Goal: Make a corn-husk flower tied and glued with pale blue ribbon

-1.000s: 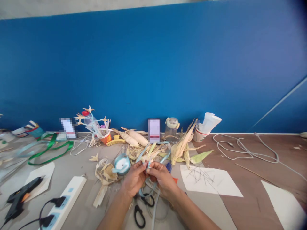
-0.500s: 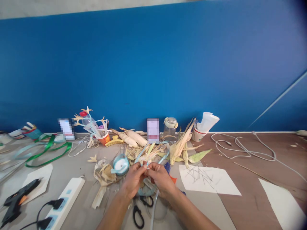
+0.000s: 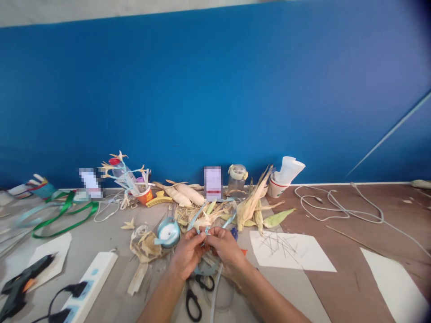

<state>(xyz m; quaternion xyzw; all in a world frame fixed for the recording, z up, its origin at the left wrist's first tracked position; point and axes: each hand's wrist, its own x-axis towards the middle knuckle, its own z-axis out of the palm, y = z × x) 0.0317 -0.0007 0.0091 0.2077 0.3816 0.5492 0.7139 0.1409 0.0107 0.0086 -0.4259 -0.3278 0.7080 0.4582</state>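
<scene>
My left hand (image 3: 189,252) and my right hand (image 3: 224,246) meet at the middle of the table, fingertips pinched together. Between them is a bit of light-blue ribbon (image 3: 206,230); much of it is hidden by the fingers. Pale pointed husk pieces show just above the fingertips, but I cannot tell whether they are held too. A roll of light-blue ribbon (image 3: 169,231) lies left of my left hand. Black-handled scissors (image 3: 193,305) rest below my wrists. Behind the hands spreads a heap of dried corn husk shreds (image 3: 185,215).
A black glue gun (image 3: 25,283) and a white power strip (image 3: 97,273) lie at left. White paper (image 3: 316,253) with thin wires is at right. Corn husks (image 3: 247,211), a jar (image 3: 237,179), paper cups (image 3: 144,196) and a phone (image 3: 213,183) line the blue wall.
Both hands stay together at nearly the same place, with small finger shifts around the ribbon. The view has moved slightly, so the table things appear a little further left.
</scene>
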